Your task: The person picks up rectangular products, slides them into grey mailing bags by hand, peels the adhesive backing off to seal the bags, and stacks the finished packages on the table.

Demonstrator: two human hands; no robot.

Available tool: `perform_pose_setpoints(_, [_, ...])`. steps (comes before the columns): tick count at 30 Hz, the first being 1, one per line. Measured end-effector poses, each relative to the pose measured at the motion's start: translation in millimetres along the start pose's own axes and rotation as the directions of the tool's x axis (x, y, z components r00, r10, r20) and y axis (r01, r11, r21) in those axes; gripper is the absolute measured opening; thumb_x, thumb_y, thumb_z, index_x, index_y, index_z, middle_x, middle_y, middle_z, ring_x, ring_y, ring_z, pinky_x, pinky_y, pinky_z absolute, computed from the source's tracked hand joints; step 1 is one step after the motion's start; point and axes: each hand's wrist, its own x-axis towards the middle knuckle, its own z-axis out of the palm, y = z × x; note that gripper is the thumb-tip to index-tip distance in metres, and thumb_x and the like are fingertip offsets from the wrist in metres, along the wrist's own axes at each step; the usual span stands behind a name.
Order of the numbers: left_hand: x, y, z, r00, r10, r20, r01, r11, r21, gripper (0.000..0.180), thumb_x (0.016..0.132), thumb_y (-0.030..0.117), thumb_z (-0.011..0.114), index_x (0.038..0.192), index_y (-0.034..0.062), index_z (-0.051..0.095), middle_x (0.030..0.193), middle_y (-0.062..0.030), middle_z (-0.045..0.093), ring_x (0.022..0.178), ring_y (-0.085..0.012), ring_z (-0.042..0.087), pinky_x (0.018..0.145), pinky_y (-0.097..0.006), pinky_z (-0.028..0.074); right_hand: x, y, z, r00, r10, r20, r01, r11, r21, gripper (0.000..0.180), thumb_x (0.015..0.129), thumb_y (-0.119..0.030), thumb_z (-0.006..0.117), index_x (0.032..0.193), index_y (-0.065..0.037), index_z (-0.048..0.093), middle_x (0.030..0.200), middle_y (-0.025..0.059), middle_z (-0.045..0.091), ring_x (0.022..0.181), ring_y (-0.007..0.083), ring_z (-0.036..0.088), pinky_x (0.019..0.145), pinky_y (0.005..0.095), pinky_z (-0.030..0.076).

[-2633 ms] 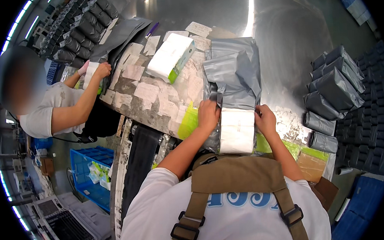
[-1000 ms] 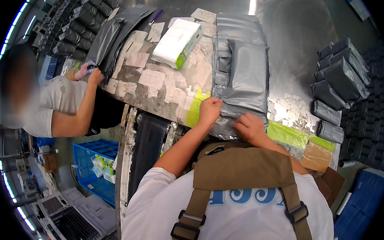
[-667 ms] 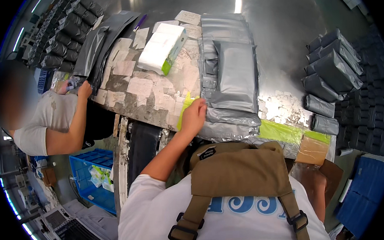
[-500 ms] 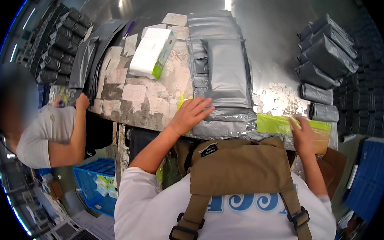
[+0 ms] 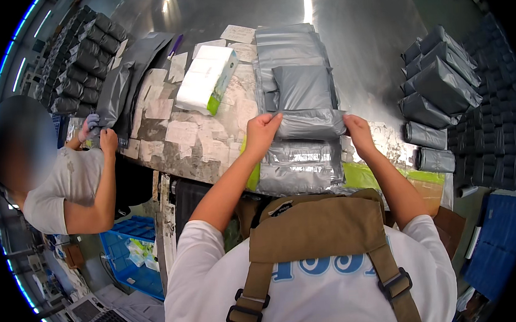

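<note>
In front of me a grey plastic bag (image 5: 310, 125) lies with its near end folded over into a rounded, wrinkled roll. My left hand (image 5: 261, 135) pinches the left end of that fold between thumb and fingers. At its right end, my right hand (image 5: 359, 135) pinches it the same way. The flat upper part of the bag stretches away from the fold. Beneath is a pile of grey plastic bags (image 5: 290, 42), with shiny wrinkled bags at its near end. A yellow-green strip (image 5: 361, 176) shows on the bench right of the pile.
A white-and-green tissue pack (image 5: 206, 79) and a purple pen (image 5: 175, 46) lie left of the pile on the metal bench (image 5: 374, 44). Folded grey bundles (image 5: 440, 73) stand at right. A co-worker (image 5: 78, 176) handles dark bags (image 5: 114, 95) at left. A blue crate (image 5: 133, 278) sits below.
My right hand has come inward from the bench's right edge, and my left hand has moved up. The bag's near end is now folded over and held at both ends.
</note>
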Motion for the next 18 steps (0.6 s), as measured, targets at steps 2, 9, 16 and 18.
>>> perform_pose_setpoints(2, [1, -8, 13, 0.99, -0.071, -0.121, 0.068, 0.997, -0.028, 0.026, 0.092, 0.018, 0.068, 0.071, 0.0038, 0.062, 0.064, 0.0075, 0.053, 0.057, -0.0011, 0.04, 0.051, -0.021, 0.03, 12, 18, 9, 0.993, -0.096, 0.075, 0.121, 0.795, -0.594, 0.033, 0.093, -0.029, 0.057, 0.081, 0.001, 0.066, 0.068, 0.0132, 0.065, 0.063, 0.029, 0.062, 0.063, 0.0405, 0.047])
perform_pose_setpoints(9, [-6, -22, 19, 0.953, 0.037, -0.302, -0.085, 0.985, -0.148, 0.019, 0.087, 0.006, 0.072, 0.098, 0.0041, 0.056, 0.077, 0.0041, 0.055, 0.066, -0.0021, 0.046, 0.06, -0.018, 0.037, 15, -12, 30, 0.954, -0.235, -0.187, 0.151, 0.914, -0.376, 0.046, 0.096, -0.035, 0.052, 0.123, 0.002, 0.056, 0.105, 0.0196, 0.062, 0.098, 0.0346, 0.06, 0.085, 0.0427, 0.047])
perform_pose_setpoints(16, [16, -35, 25, 0.982, -0.152, -0.111, 0.131, 0.975, -0.181, 0.014, 0.095, 0.014, 0.062, 0.105, 0.0042, 0.06, 0.09, 0.0032, 0.057, 0.079, -0.0063, 0.05, 0.074, -0.022, 0.042, 30, -6, 67, 0.987, -0.086, -0.132, 0.055, 0.973, -0.223, 0.072, 0.096, -0.042, 0.055, 0.143, 0.006, 0.032, 0.144, 0.0294, 0.037, 0.137, 0.0383, 0.033, 0.115, 0.0414, 0.024])
perform_pose_setpoints(18, [5, -12, 30, 0.993, -0.113, -0.044, 0.098, 0.961, -0.26, 0.012, 0.095, 0.012, 0.061, 0.104, 0.0034, 0.06, 0.088, 0.0033, 0.057, 0.081, -0.0066, 0.051, 0.076, -0.022, 0.042, 21, -30, 55, 0.991, -0.07, -0.116, 0.057, 0.992, -0.111, 0.073, 0.094, -0.039, 0.06, 0.144, 0.005, 0.031, 0.143, 0.0276, 0.039, 0.135, 0.0365, 0.037, 0.113, 0.0403, 0.027])
